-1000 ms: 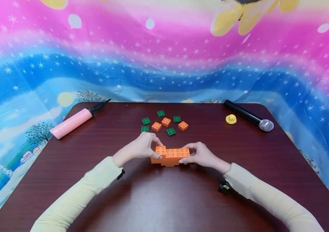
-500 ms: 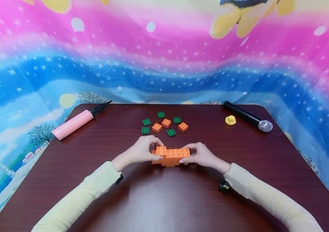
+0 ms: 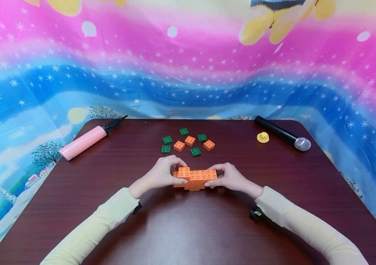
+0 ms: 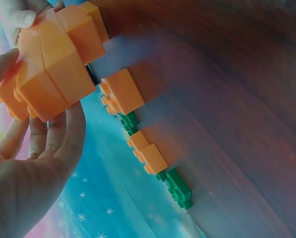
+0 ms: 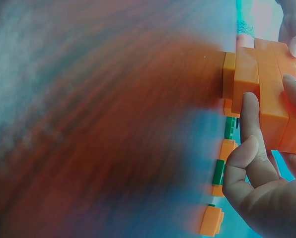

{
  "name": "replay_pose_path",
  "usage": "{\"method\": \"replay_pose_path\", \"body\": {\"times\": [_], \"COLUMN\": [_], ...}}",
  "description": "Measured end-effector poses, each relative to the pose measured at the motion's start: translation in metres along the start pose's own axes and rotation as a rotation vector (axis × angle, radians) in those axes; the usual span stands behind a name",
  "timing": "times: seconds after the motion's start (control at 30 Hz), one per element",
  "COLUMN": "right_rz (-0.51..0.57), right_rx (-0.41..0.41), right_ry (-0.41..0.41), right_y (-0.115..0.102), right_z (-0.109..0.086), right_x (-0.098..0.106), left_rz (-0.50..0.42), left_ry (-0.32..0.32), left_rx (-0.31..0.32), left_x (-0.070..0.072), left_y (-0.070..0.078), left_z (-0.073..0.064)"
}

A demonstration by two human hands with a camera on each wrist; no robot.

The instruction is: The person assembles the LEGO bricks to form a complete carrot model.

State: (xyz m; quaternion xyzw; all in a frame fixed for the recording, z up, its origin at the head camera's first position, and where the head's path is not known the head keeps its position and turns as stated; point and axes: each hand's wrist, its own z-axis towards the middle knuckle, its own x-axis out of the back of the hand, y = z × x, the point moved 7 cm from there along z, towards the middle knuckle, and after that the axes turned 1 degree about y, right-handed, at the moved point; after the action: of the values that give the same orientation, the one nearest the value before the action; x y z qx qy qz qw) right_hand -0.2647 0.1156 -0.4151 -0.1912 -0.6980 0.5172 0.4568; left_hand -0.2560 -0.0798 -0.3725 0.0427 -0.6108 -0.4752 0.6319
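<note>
A stepped block of joined orange toy bricks [image 3: 198, 180], wider at the top than at the bottom, is held between both hands at mid-table. My left hand [image 3: 161, 172] pinches a four-stud orange brick [image 3: 183, 171] on the block's upper left, thumb in front and fingers behind. At the other end, my right hand [image 3: 233, 179] grips the block's right side between thumb and fingers. In the left wrist view, the left hand's [image 4: 29, 168] fingers reach behind the block [image 4: 58, 59]. The right wrist view shows the right hand's [image 5: 267, 198] fingers against the block [image 5: 272, 99].
Behind the hands lie several loose green bricks [image 3: 195, 151] and three orange bricks [image 3: 209, 145]. A pink hand pump [image 3: 83, 142] is at the table's far left. On the far right are a yellow rubber duck [image 3: 263, 137] and a black microphone [image 3: 280, 131].
Studs now show left of the pinched brick, where the left hand and brick covered them a second ago. The left hand has shifted very slightly; the right hand keeps its hold.
</note>
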Motion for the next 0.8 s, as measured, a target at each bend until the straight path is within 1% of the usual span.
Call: {"method": "replay_pose_path", "body": {"times": [0.3,0.57,0.67,0.73,0.8], "right_rz": [-0.015,-0.035,-0.041,-0.038,-0.032], "right_rx": [-0.008,-0.015,-0.015,-0.009,-0.007], "right_ry": [0.002,0.001,0.003,0.002,0.0], "right_y": [0.0,-0.001,0.001,0.001,0.0], "right_z": [0.0,-0.001,-0.001,-0.001,-0.001], "right_x": [0.001,0.002,0.002,0.001,0.001], "left_rz": [-0.026,-0.058,-0.122,-0.199,-0.252], "left_ry": [0.036,0.019,0.029,0.053,0.089], "left_rx": [-0.008,0.001,0.026,0.053,0.088], "left_x": [-0.003,-0.002,0.002,0.008,0.014], "left_y": [-0.004,-0.005,-0.006,-0.008,-0.014], "left_z": [-0.001,0.0,0.001,0.002,0.005]}}
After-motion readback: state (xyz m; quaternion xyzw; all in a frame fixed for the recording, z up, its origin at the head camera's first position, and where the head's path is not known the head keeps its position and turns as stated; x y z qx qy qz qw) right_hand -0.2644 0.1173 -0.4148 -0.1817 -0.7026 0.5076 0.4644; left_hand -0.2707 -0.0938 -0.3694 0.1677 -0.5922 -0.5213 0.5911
